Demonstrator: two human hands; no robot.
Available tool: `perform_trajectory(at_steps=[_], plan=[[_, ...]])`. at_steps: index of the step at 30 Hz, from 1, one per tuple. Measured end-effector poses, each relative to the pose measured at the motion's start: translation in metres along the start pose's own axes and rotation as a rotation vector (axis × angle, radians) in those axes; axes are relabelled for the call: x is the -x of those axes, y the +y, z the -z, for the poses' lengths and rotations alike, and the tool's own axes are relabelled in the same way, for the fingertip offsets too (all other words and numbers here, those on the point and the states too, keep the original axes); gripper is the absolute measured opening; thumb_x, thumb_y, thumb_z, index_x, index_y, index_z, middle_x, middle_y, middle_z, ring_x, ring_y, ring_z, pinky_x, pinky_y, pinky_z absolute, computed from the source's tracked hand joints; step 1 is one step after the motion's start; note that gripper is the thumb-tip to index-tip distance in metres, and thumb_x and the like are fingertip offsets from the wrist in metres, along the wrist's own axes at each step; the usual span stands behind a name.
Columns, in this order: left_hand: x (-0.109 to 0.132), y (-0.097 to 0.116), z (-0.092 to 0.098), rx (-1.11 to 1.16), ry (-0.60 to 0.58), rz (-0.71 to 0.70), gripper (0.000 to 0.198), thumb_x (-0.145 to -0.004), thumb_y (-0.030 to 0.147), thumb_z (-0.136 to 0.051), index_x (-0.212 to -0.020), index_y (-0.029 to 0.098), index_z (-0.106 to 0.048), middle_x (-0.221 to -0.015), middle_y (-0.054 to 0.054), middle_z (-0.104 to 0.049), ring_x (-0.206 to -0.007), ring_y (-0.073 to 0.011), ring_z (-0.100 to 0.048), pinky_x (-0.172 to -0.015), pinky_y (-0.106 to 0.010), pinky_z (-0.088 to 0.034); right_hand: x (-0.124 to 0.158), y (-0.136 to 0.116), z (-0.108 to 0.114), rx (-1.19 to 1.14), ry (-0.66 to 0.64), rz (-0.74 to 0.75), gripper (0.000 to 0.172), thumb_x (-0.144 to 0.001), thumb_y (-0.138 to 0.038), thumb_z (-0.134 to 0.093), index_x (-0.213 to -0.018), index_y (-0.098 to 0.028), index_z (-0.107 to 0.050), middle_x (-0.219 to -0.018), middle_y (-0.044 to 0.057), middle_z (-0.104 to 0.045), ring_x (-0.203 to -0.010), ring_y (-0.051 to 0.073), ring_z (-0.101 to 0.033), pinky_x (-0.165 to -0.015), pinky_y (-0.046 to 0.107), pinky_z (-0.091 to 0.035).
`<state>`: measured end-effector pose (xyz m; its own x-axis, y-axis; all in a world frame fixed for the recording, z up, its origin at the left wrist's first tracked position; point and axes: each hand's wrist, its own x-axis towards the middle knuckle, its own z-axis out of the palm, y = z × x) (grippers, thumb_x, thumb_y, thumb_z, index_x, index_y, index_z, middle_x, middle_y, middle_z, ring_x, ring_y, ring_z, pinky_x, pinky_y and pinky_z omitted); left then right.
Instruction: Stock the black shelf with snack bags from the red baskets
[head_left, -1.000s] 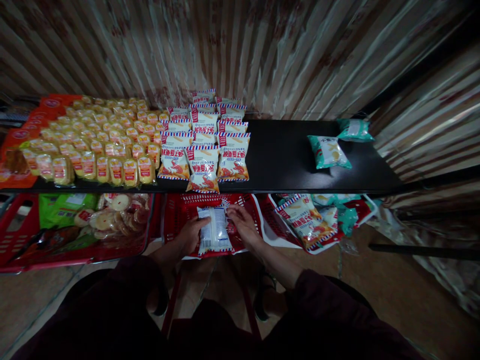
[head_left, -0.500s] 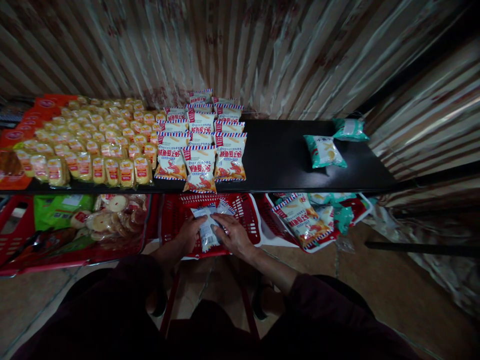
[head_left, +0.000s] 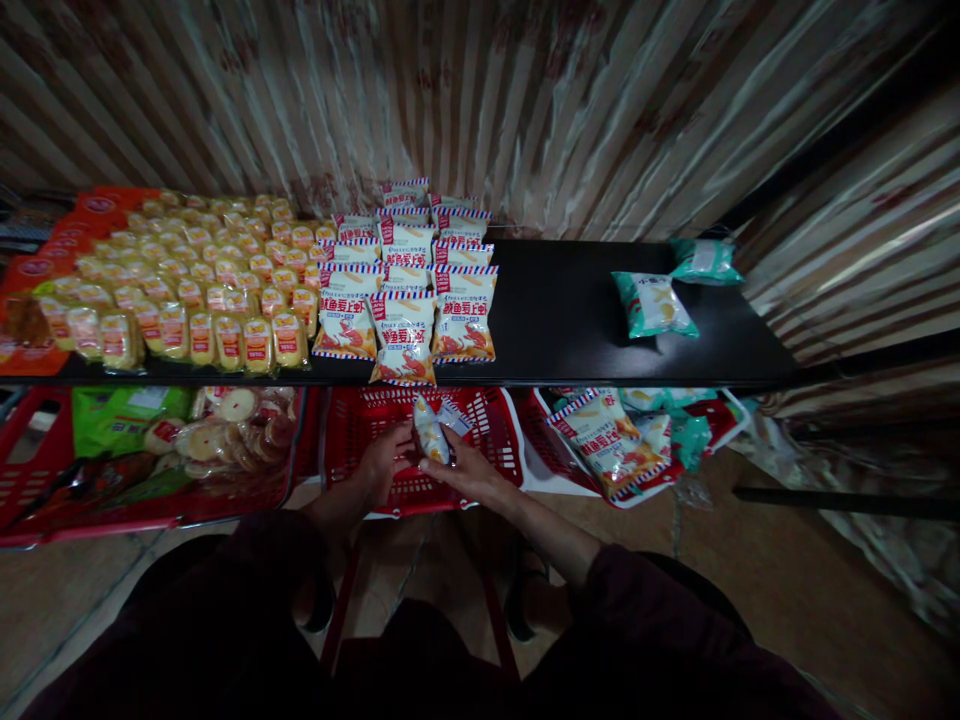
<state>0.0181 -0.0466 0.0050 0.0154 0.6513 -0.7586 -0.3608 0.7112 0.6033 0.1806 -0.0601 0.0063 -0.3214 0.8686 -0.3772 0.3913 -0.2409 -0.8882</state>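
Observation:
A small snack bag (head_left: 430, 432), white with yellow patches, is held nearly edge-on over a red plastic basket (head_left: 351, 405). My right hand (head_left: 468, 470) grips it from the right, thumb along the near end. On the other side, the curled fingers of my left hand (head_left: 385, 460) meet the bag's left edge; their exact contact is in shadow. Another bag (head_left: 456, 416) lies in the basket behind my right hand. Directly beyond, several white shrimp-print snack bags (head_left: 405, 335) stand in rows on a black shelf (head_left: 555, 320).
Left on the shelf are many yellow wrapped cakes (head_left: 202, 338) and orange packs (head_left: 37, 268). Two green-and-white bags, one in front (head_left: 655, 304), lie at the right. Below stand a basket of round crackers (head_left: 232, 440) and a basket of mixed snack bags (head_left: 607, 450). A striped curtain (head_left: 450, 100) hangs behind.
The snack bag has turned from lying flat, printed back up, to nearly edge-on between my hands. My left hand has come off its top to its side. The shelf goods stay put.

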Motion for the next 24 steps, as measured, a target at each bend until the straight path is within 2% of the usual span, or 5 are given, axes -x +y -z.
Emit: perform_trajectory(at_steps=[10,14,17,21,24], plan=[[0.002,-0.007,0.002,-0.108,-0.142,-0.169,0.016,-0.074,0.026,-0.066,-0.088,0.019,-0.071,-0.113,-0.009,-0.066,-0.111,-0.0257,-0.056,-0.086,-0.032,-0.047,-0.003,0.005,-0.004,-0.591,0.205,-0.343,0.049,-0.061,-0.018,-0.064,-0.109,-0.022,-0.059,-0.087,0.002,-0.073,-0.077,0.021,-0.069,-0.07,0.034,-0.055],[-0.002,-0.008,0.003,-0.166,-0.032,-0.228,0.02,-0.066,0.014,-0.073,-0.084,0.019,-0.068,-0.096,-0.006,-0.069,-0.1,-0.0222,-0.061,-0.09,-0.031,-0.045,-0.004,0.005,0.001,-0.761,0.172,-0.45,0.045,-0.057,-0.015,-0.058,-0.102,-0.021,-0.059,-0.072,-0.001,-0.071,-0.063,0.019,-0.066,-0.059,0.03,-0.053],[-0.003,-0.01,0.003,-0.136,0.023,-0.143,0.03,-0.062,0.011,-0.077,-0.089,0.019,-0.064,-0.096,-0.006,-0.069,-0.097,-0.0213,-0.062,-0.089,-0.031,-0.046,-0.002,0.008,0.003,-0.831,0.119,-0.441,0.043,-0.053,-0.013,-0.056,-0.096,-0.02,-0.06,-0.07,-0.001,-0.071,-0.061,0.017,-0.065,-0.056,0.027,-0.051],[0.002,-0.015,0.004,-0.122,-0.065,0.079,0.038,-0.065,0.023,-0.079,-0.097,0.016,-0.06,-0.094,-0.01,-0.07,-0.085,-0.0222,-0.066,-0.081,-0.035,-0.05,0.001,0.012,0.004,-0.863,0.121,-0.441,0.04,-0.053,-0.016,-0.056,-0.093,-0.018,-0.061,-0.071,0.001,-0.071,-0.064,0.018,-0.066,-0.056,0.027,-0.05],[0.005,-0.018,0.003,-0.108,-0.149,0.081,0.044,-0.062,0.027,-0.081,-0.099,0.016,-0.06,-0.097,-0.011,-0.07,-0.083,-0.022,-0.067,-0.08,-0.036,-0.051,0.004,0.014,0.006,-0.848,0.107,-0.43,0.043,-0.052,-0.017,-0.056,-0.095,-0.019,-0.061,-0.071,0.0,-0.072,-0.064,0.019,-0.066,-0.057,0.028,-0.05]])
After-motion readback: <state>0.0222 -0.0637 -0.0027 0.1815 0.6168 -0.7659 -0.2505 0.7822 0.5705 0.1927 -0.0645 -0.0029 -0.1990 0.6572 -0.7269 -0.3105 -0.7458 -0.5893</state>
